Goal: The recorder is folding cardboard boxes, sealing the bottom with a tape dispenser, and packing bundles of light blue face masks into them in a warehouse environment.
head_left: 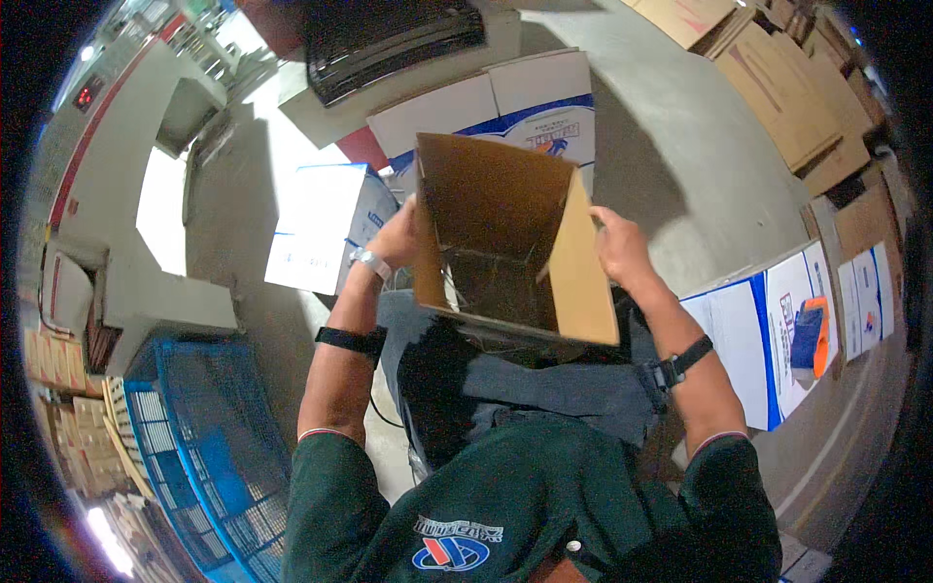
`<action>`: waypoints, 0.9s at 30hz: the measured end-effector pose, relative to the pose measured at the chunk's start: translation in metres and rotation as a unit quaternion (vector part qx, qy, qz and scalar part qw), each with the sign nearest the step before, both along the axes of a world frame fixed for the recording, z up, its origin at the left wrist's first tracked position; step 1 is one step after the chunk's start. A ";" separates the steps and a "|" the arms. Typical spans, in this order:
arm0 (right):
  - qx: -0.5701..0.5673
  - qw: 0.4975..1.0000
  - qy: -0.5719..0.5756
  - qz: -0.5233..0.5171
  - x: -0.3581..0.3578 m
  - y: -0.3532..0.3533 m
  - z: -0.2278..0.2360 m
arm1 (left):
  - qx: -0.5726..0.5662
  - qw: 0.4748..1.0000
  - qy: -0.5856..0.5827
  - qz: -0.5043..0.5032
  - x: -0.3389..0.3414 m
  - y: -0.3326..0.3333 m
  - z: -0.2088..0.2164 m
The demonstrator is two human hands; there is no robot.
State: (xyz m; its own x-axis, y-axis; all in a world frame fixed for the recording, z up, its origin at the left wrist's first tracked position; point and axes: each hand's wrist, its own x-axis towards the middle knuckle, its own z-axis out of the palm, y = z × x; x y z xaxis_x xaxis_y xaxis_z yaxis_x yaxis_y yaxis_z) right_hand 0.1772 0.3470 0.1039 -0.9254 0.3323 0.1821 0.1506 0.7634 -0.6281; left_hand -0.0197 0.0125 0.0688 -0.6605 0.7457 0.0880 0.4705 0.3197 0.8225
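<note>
The right hand (624, 251) pinches the near wall of an open carton (491, 189); the left hand (397, 238) bears on the opposite wall, its fingertips hidden, so I cannot tell its pinch. The step seems to be shaping the carton; the next move calls for even support. A white-blue box (316, 219) sits outside the left hand.

The box (496, 185) shows matt brown cardboard on its inner walls, while the white-and-blue carton (316, 209) at left has a smooth, printed paper face. The black tray-like piece (394, 49) has a glossy, plastic-looking surface, and the floor (641, 155) looks like smooth concrete. The person's dark green shirt (544, 476) and grey trousers (559, 394) are soft, matt cloth, the blue mesh cage (214, 428) apparently painted metal.
</note>
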 end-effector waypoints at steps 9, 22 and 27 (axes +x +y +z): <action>-0.011 1.000 -0.018 -0.011 0.022 0.021 0.010 | 0.006 1.000 0.014 -0.012 0.025 0.021 0.000; 0.006 0.998 -0.069 -0.002 0.054 0.015 0.008 | -0.012 0.998 0.021 -0.056 0.043 0.048 0.028; -0.013 0.999 -0.036 0.021 0.040 0.005 -0.003 | -0.025 0.999 0.032 -0.032 0.017 0.023 -0.028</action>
